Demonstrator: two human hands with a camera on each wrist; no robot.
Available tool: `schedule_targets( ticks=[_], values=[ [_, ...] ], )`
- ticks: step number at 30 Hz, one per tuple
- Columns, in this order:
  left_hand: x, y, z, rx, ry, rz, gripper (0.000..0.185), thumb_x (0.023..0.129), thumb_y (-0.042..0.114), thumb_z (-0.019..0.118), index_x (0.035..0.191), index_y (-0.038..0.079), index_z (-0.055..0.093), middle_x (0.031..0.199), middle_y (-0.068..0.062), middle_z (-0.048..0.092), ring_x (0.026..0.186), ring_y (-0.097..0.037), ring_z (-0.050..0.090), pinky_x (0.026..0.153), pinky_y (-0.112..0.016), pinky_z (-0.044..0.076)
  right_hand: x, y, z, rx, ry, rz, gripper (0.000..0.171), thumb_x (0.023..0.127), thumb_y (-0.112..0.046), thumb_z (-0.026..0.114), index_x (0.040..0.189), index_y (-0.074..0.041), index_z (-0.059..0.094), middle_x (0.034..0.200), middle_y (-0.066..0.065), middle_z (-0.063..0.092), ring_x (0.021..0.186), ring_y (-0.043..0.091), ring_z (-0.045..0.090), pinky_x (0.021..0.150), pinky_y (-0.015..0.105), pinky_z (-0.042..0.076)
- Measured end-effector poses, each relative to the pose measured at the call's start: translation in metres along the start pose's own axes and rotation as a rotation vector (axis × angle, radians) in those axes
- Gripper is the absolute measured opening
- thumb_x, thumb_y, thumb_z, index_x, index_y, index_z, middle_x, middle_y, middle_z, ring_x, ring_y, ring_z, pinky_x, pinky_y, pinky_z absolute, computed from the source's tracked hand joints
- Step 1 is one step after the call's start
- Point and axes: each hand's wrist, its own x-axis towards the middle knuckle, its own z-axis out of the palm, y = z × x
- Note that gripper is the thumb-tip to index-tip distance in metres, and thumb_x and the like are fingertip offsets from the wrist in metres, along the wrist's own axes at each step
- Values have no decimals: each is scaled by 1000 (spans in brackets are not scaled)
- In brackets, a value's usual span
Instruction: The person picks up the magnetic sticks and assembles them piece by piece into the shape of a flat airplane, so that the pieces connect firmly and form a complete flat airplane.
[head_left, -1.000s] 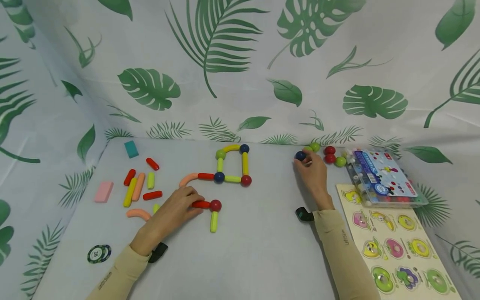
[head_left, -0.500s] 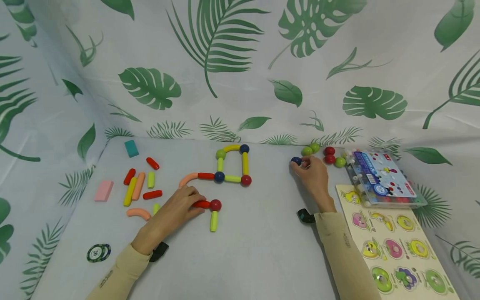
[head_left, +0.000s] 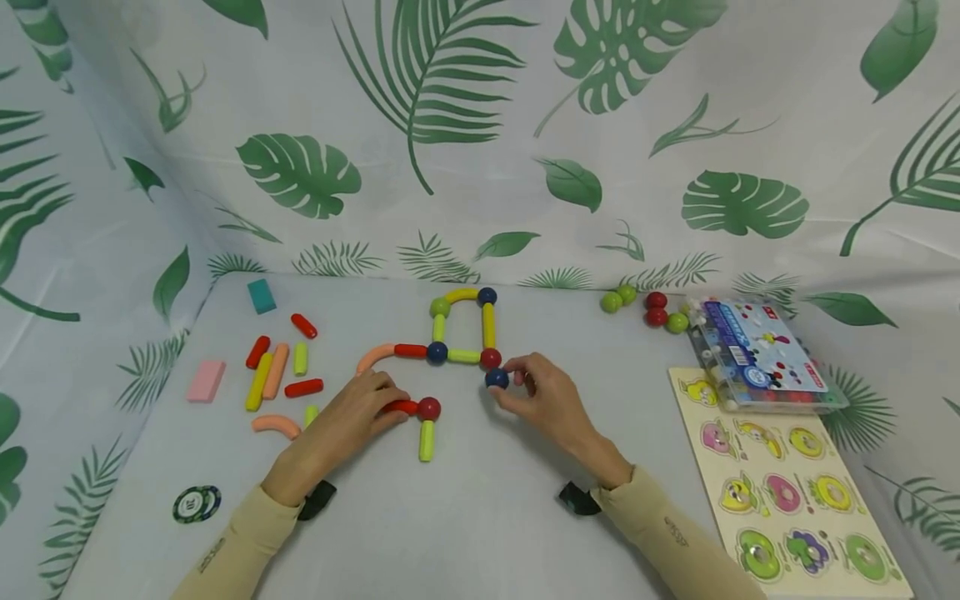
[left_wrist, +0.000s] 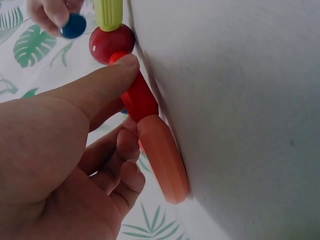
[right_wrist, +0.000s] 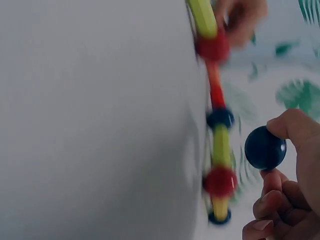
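Head view, far left: a pink block (head_left: pixel 206 381) and a teal block (head_left: pixel 262 296) lie on the worktop (head_left: pixel 495 492), with a round black token (head_left: pixel 196 504) near the front edge.
Loose sticks: red, orange, yellow and green rods (head_left: pixel 279 373) lie scattered between the blocks and the left hand.
Left hand (head_left: pixel 341 429): its grip is narrow, fingertips pinching a red rod (head_left: pixel 400 407); in the left wrist view the forefinger (left_wrist: pixel 100 87) presses along that rod, which joins a red ball (head_left: pixel 429 408) and an orange curved rod (left_wrist: pixel 162 157).
Below the red ball: a green rod (head_left: pixel 427 440) hangs from it toward the front.
Centre: a built frame (head_left: pixel 463 327) of yellow and green rods with blue, green and red balls at its corners.
Right hand (head_left: pixel 543 404): thumb and fingers pinch a dark blue ball (head_left: pixel 497 379), held just beside the frame's red corner ball (head_left: pixel 491 358).
Far right: loose green and red balls (head_left: pixel 645 307) near the wall, a clear plastic box (head_left: pixel 757 354), and a fruit puzzle board (head_left: pixel 787 492) in front of it.
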Motion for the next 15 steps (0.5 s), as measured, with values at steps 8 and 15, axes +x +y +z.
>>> schedule_targets(
  ticks=[8, 15],
  values=[
    [1, 0, -2, 5, 15, 10, 26, 85, 22, 84, 109, 13, 78, 96, 3, 61, 88, -10, 55, 79, -26, 52, -34, -46, 36, 98, -208, -144, 33, 84, -31, 83, 108, -15, 66, 86, 0, 58, 72, 12, 53, 61, 15, 41],
    [-2, 3, -1, 14, 44, 56, 38, 82, 19, 86, 117, 11, 75, 102, -1, 61, 93, -13, 56, 82, -28, 53, -41, -61, 49, 154, -317, -193, 31, 89, -39, 78, 108, -18, 64, 88, -2, 57, 75, 9, 53, 64, 12, 40]
  ],
)
